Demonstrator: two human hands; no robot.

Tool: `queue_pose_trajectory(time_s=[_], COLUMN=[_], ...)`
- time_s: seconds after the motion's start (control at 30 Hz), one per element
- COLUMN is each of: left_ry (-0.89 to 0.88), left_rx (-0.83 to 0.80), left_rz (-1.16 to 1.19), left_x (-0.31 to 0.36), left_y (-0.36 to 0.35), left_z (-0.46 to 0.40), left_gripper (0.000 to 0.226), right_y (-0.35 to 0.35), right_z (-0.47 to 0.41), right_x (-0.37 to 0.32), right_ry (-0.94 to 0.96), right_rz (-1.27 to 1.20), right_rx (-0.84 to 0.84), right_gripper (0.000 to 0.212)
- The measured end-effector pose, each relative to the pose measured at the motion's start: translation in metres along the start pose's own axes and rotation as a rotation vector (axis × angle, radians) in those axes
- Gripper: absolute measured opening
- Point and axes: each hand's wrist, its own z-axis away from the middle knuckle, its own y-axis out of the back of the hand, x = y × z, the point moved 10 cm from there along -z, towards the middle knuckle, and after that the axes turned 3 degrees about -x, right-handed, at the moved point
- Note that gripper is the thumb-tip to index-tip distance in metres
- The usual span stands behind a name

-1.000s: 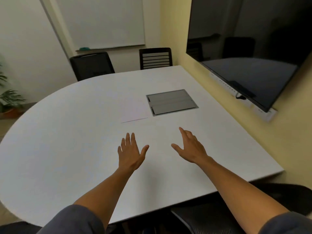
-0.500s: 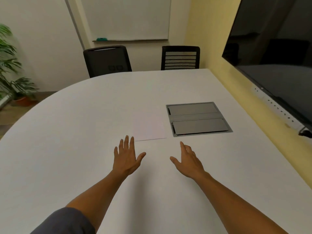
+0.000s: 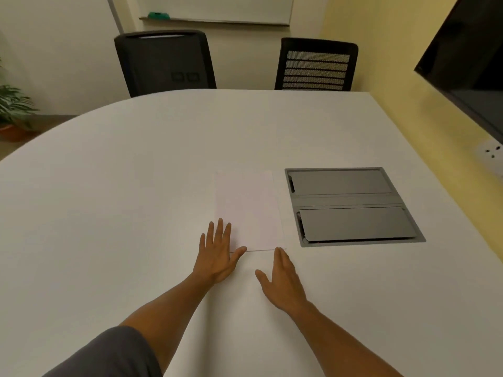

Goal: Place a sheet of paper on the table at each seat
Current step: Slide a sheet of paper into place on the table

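**Both hands are brought to the near edge of the paper**

A white sheet of paper point(image 3: 248, 210) is seen lying flat on the white table point(image 3: 109, 186), near its middle and just beside a grey hatch point(image 3: 351, 206) set into the tabletop at 3 o'clock of the sheet. The sheet is placed well apart from the two black chairs point(image 3: 164, 62) at 12 o'clock, so it is judged to be a supply pile rather than a laid place; whether one sheet or several lie there cannot be told.

The left hand point(image 3: 217, 254) is held flat, palm down, fingers apart, at the sheet's 7 o'clock corner, with the thumb touching the near edge. The right hand point(image 3: 283, 281) is held at 5 o'clock, fingers loosely together and thumb spread, its fingertips just at the edge. Nothing is gripped by either hand. The hands are judged to be set this way so that the thin edge can be lifted from the table. No paper is seen at either seat yet.
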Motion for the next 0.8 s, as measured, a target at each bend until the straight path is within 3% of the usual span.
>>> queue_pose_trajectory(time_s=[0.1, 0.2, 0.33, 0.6, 0.8], left_ry=[-0.022, -0.011, -0.029, -0.028, -0.028], left_rx=[0.035, 0.064, 0.134, 0.150, 0.152], left_rz=[0.049, -0.063, -0.127, -0.131, -0.130], left_x=[-0.008, -0.021, -0.021, -0.021, -0.022], left_y=[-0.016, -0.039, -0.042, -0.040, -0.040], left_z=[-0.021, -0.023, -0.024, -0.024, -0.023], left_gripper=[0.084, 0.083, 0.075, 0.073, 0.069], right_y=[-0.001, -0.003, -0.013, -0.021, 0.026], right_z=[-0.026, -0.047, -0.063, -0.074, -0.083], right_x=[-0.005, -0.007, -0.003, -0.020, -0.038], right_ry=[-0.013, -0.079, -0.178, -0.132, -0.023], right_rz=[0.019, 0.034, 0.053, 0.176, -0.454], right_rx=[0.102, 0.174, 0.180, 0.236, 0.401], right_gripper=[0.086, 0.094, 0.101, 0.088, 0.096])
